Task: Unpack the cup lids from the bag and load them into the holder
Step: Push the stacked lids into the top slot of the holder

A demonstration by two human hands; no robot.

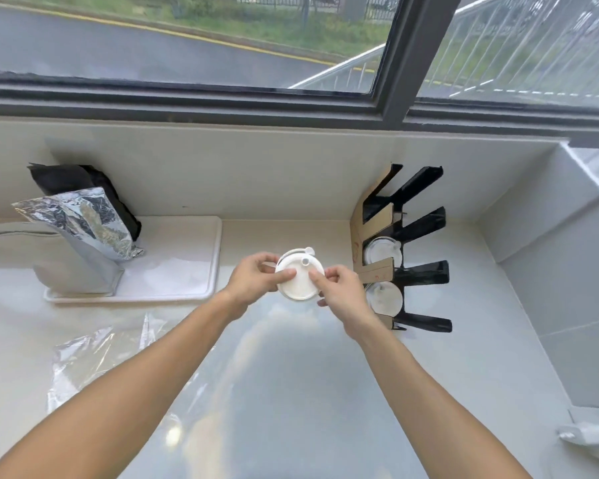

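Observation:
A stack of white cup lids (300, 281) is held between both hands above the counter's middle. My left hand (253, 281) grips its left side with the thumb on top. My right hand (343, 292) pinches its right side. Just to the right stands the black holder (426, 271) with brown card dividers. Two of its slots hold white lids (382, 252), and the far slots look empty. A clear plastic bag (101, 354) lies flat and crumpled on the counter at the lower left.
A white tray (208, 271) at the left carries a silver foil pouch (80, 236) and a black pouch (83, 181). A window sill and wall run behind. A small white fitting (588, 433) sits at the lower right corner.

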